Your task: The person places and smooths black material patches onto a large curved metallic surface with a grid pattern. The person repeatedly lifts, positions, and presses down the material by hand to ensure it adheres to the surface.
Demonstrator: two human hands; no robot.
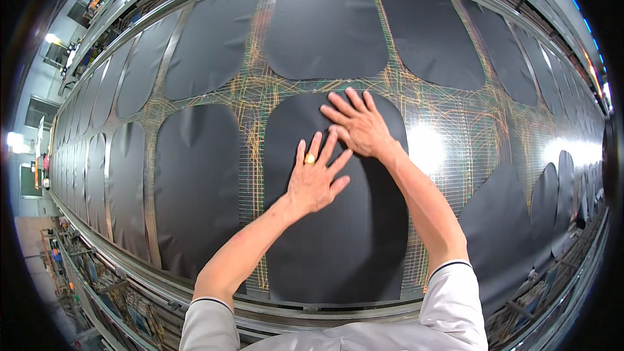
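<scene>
Directly before me a black sheet piece with rounded far corners (331, 240) lies on a long table marked with coloured lines (448, 107). My left hand (315, 179) rests on the middle of this piece, fingers spread, a gold-coloured ring on one finger. Farther up, near the far edge of the same piece, my right hand (359, 123) lies flat with its fingers apart. Its thumb side is close to the left fingertips. Neither hand grips anything.
More black pieces lie in two rows, such as one at the left (198, 188) and one at the far side (328, 26). At the right, several pieces (500, 227) hang over the near edge. A metal rail (312, 315) runs along the table's near side.
</scene>
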